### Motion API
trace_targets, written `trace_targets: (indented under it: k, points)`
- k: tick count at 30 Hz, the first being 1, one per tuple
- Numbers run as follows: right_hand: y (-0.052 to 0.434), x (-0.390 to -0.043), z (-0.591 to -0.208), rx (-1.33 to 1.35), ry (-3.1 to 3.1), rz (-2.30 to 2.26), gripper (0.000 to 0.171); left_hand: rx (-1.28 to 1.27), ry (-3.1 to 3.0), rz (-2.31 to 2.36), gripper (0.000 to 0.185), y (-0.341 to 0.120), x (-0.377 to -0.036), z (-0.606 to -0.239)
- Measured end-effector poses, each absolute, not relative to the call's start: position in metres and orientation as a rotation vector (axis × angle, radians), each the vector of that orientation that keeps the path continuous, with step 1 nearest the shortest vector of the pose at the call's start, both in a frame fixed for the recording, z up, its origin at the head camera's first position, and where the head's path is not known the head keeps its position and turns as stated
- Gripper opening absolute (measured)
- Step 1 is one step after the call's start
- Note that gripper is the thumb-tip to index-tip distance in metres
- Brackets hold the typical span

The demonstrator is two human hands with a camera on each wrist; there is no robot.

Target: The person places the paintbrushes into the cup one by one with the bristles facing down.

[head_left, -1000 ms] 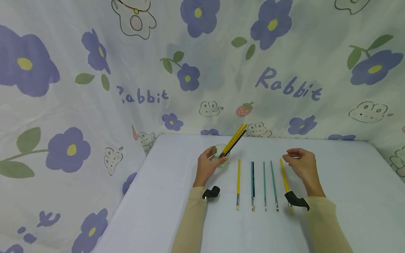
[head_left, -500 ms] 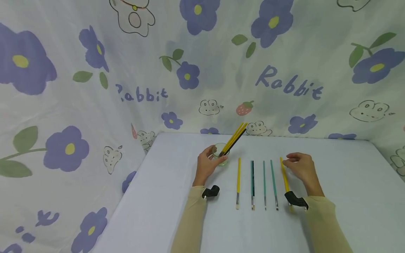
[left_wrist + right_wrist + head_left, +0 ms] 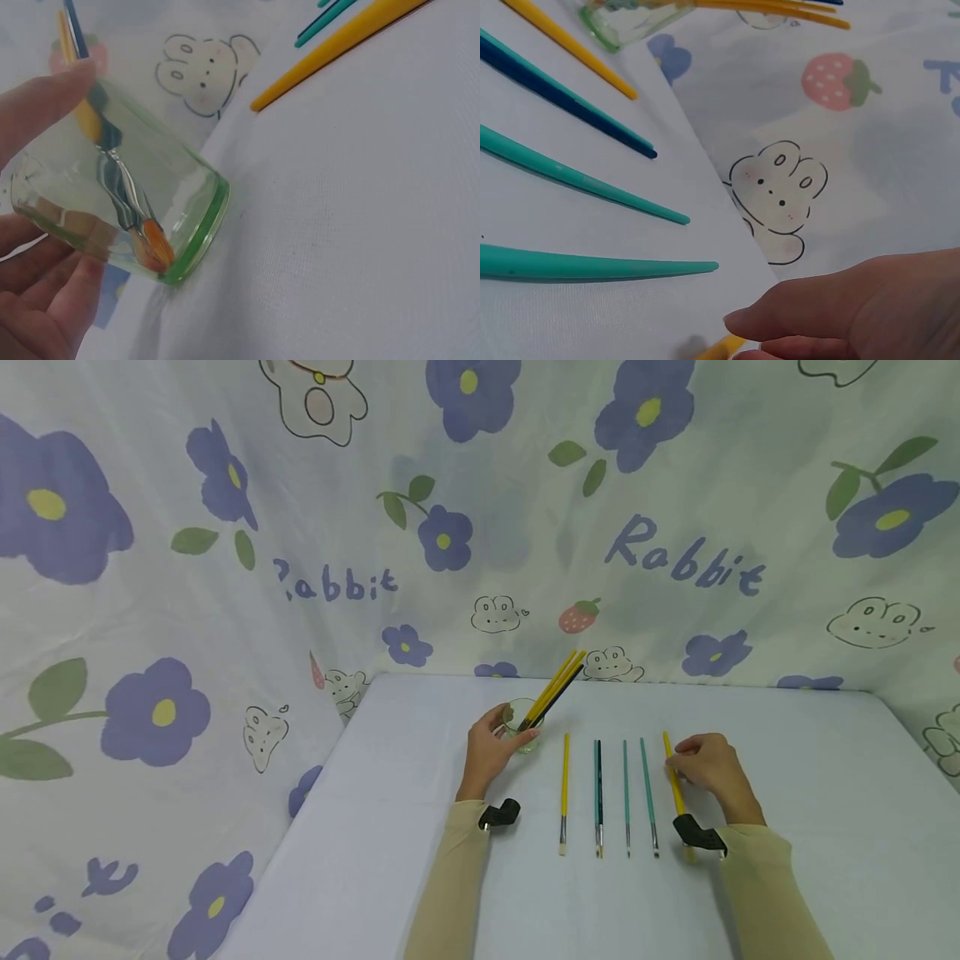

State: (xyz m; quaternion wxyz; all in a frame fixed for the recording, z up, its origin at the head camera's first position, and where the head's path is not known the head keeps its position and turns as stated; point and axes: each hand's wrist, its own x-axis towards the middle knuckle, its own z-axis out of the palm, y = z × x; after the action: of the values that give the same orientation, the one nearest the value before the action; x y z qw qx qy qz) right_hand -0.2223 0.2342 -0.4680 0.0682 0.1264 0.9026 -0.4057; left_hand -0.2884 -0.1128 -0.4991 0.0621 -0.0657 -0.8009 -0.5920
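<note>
In the head view my left hand grips a clear, green-tinted glass, thumb on one side and fingers on the other. Inside the tilted glass several paintbrushes lean to the right, yellow and dark handles up, bristles at the bottom. My right hand is at the rightmost yellow paintbrush, thumb and fingers pinching its handle below the top end. That brush lies on the table, its bristle end partly behind the wrist camera. Only its handle tip shows by the thumb in the right wrist view.
Between the hands, a row of paintbrushes lies on the white table: a yellow one, a teal and dark pair, and two teal ones, left and right. A flower-and-rabbit patterned cloth hangs behind.
My right hand has come down and slightly left from above the yellow paintbrush's top end to its handle, and the fingers have closed on it. The left hand keeps holding the glass in place.
</note>
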Motion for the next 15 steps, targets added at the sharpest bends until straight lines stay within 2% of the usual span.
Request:
trace_targets:
  k: [15]
  points:
    - [0.2334, -0.2210, -0.4680, 0.319, 2.707, -1.105, 0.034, -0.188, -2.428, -1.784, 0.085, -0.1124, -0.2873, -0.4972]
